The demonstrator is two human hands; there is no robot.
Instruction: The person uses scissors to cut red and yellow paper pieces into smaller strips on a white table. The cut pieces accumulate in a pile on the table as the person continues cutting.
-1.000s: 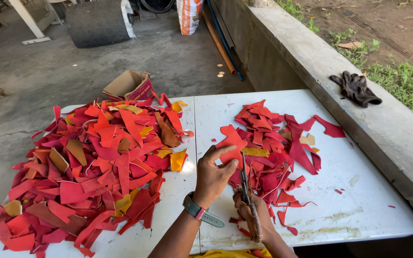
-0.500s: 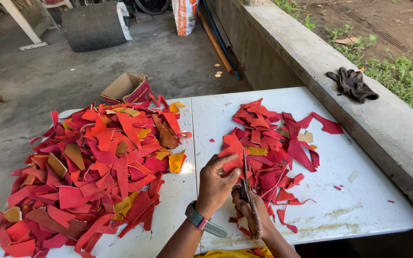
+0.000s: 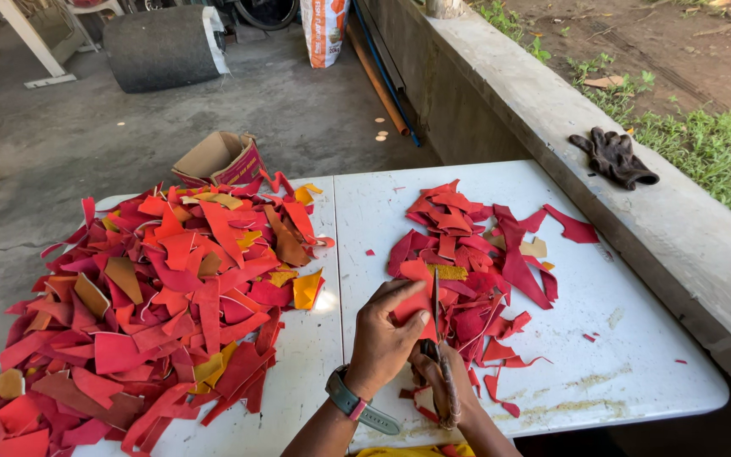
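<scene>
Table (image 3: 636,355): white, folding, near edge cut off.
Big scrap heap (image 3: 154,305): red and tan, on the table's left half.
Small scrap heap (image 3: 475,262): table centre.
Left hand (image 3: 382,338): pinches a red scrap (image 3: 414,300).
Right hand (image 3: 442,385): mostly hidden, closed around scissors (image 3: 438,338).

One view only, from a camera worn on the person's head; it looks steeply down and forward over the white folding table (image 3: 636,372), whose near edge runs along the bottom of the frame; the left hand (image 3: 387,338) and right hand (image 3: 442,381) enter from that near edge, close under the lens; beyond the table's far edge the view reaches a cardboard box (image 3: 217,158) on the concrete floor, and farther still a dark roll (image 3: 158,46); right of the table a concrete ledge (image 3: 678,245) runs diagonally away; no second view shares the scene.
</scene>
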